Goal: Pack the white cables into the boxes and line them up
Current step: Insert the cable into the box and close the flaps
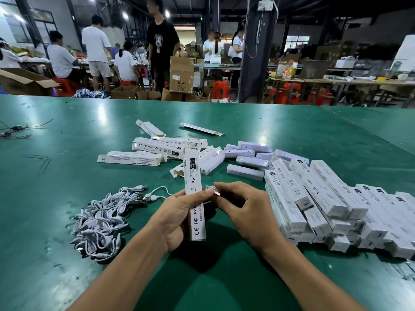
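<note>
Left grip (pixel 177 218) clasps the seemingly light, crushable slim white cardboard box (pixel 193 173) mid-length; right grip (pixel 242 209) pinches the limp white cable (pixel 212 189) near its plug.

Tangled white cables (pixel 101 221) left of box (pixel 193 176)

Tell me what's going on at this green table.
A person is packing cables into boxes. The left hand grips a slim white box held on end above the table, and the right hand pinches the plug end of a white cable right beside it. The cable is not yet in the box. A pile of loose cables lies to the left, scattered boxes lie beyond the hands, and a stack of boxes sits on the right.
</note>
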Tool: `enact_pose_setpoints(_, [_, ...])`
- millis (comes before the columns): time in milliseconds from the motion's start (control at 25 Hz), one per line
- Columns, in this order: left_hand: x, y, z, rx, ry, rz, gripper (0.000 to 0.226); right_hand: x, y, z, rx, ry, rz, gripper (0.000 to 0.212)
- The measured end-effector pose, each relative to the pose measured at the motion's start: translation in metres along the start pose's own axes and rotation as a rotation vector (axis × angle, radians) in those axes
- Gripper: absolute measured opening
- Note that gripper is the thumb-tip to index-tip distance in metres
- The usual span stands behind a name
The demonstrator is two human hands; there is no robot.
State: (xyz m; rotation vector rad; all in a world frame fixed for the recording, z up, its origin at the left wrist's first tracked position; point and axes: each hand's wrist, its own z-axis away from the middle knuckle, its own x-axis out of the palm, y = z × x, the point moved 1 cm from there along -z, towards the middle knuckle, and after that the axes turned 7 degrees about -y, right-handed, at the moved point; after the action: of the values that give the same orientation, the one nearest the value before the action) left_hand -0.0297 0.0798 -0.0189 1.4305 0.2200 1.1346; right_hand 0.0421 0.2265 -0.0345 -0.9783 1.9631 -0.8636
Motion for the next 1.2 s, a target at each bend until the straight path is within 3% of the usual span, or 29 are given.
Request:
enact_pose_setpoints(80, [-0.001,-0.002,0.000,0.111,0.086,-0.241,0.039,-0.003,0.000,-0.003,0.030,0.073,-0.001,0.024])
enact_pose_setpoints(160, [-0.011,-0.003,-0.003,0.337,0.252,-0.877,0.026,-0.012,-0.003,-0.008,0.052,0.192,-0.111,0.022])
enact_pose_setpoints(240, [-0.017,-0.004,-0.004,0.544,0.284,-1.236,0.021,-0.025,-0.008,-0.013,0.027,0.285,-0.179,0.022])
enact_pose_setpoints(320, [-0.019,-0.005,-0.002,0.636,0.220,-1.315,0.015,-0.036,-0.014,-0.015,-0.006,0.271,-0.098,0.024])
enact_pose_setpoints(440, [-0.020,-0.007,-0.001,0.699,0.170,-1.400,0.032,-0.042,-0.017,-0.016,0.012,0.192,0.016,0.021])
enact_pose_setpoints(560, [-0.021,-0.006,-0.002,0.750,0.189,-1.392,0.035,-0.048,-0.016,-0.018,0.023,0.172,0.104,0.016])
enact_pose_setpoints(840, [-0.023,-0.007,-0.005,0.681,0.185,-1.344,0.024,-0.052,-0.014,-0.018,0.073,0.168,0.113,0.017])
enact_pose_setpoints(1080, [-0.023,-0.007,-0.005,0.672,0.126,-1.377,0.028,-0.049,-0.015,-0.017,0.085,0.071,0.182,0.014])
enact_pose_setpoints(1200, [-0.021,-0.008,-0.004,0.687,0.105,-1.391,0.029,-0.049,-0.017,-0.016,0.092,0.108,0.165,0.011])
